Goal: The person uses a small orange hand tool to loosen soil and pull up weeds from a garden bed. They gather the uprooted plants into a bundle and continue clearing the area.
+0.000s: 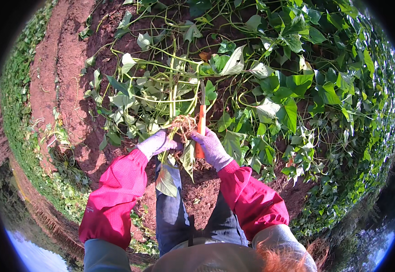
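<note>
My left hand (160, 143), in a pale purple work glove, is closed around vine stems just below a bundle of dry, tangled roots or stems (184, 125). From the right, my right hand (211, 146), gloved alike, grips the orange handle (201, 131) of a sickle or knife, its fingertips at the bundle. The narrow metal blade (203, 91) points away from me among the stems. Long green vines (173, 81) stretch away from the bundle. Large leaves (187, 159) hang beneath it, between my hands.
Dense leafy vines, apparently sweet potato (296, 88), cover the ground ahead and to the right. Reddish-brown soil ridges (71, 68) run along the left, with another green row (20, 102) beyond. Bare soil (200, 200) shows between my legs.
</note>
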Demonstrator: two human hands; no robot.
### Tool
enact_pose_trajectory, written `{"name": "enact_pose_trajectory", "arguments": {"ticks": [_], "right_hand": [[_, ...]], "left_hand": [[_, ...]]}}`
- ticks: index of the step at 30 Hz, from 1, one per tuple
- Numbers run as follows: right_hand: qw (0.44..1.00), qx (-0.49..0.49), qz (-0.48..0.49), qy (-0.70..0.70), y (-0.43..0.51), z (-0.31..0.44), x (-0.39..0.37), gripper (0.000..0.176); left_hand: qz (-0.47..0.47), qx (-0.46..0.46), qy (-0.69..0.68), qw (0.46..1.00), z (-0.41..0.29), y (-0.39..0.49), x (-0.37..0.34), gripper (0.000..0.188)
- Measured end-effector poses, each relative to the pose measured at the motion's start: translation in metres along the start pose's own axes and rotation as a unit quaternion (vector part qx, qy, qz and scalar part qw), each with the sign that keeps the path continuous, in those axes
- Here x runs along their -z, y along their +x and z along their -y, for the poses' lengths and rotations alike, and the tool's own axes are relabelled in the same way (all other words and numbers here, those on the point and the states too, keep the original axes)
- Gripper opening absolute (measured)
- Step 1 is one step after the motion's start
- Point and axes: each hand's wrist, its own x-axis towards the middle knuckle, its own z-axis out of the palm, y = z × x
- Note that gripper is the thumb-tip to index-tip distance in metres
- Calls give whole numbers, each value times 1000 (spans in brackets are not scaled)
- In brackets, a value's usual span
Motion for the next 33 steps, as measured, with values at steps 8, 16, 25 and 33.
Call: {"name": "enact_pose_trajectory", "arguments": {"ticks": [8,16,25,33], "right_hand": [[981,27,-191,-29,44,67,106,32],[952,2,-12,306,132,39,140,33],[812,-107,197,540,51,34,182,35],[957,-156,4,246,26,55,201,37]], "left_hand": [[-236,-123,-163,950,27,-53,66,26],[-123,-195,-278,932,-20,45,37,36],[-220,-49,240,944,-52,281,-34,26],[-191,60,90,976,-61,285,-75,28]]}}
